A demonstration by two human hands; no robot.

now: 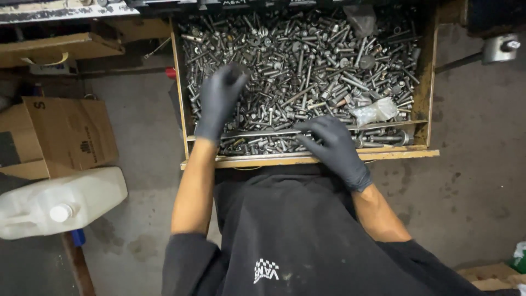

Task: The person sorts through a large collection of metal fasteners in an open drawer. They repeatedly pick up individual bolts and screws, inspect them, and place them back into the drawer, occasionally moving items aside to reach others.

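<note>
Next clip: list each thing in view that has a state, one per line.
Wooden drawer: pulled open, full of loose bolts.
Left hand: gloved, fingers down in the bolts.
Right hand: gloved, resting on bolts near the front edge.
White jug: lying on its side, capped.
Cardboard box: flaps open.

Head view under dim, even indoor light falling from above. The heap of bolts [307, 66] in the wooden drawer [419, 98] returns many small specular glints, the brightest detail in the frame. The left hand [219, 101] shows slight motion blur at the fingertips; the right hand [334, 148] is sharper. Both gloves read as near-black with little surface detail. The white jug [60, 203] is the lightest area, without clipping. The concrete floor [476, 181] is flat grey with soft, weak shadows. Wide-angle curvature bends the frame edges; corners darken.
</note>
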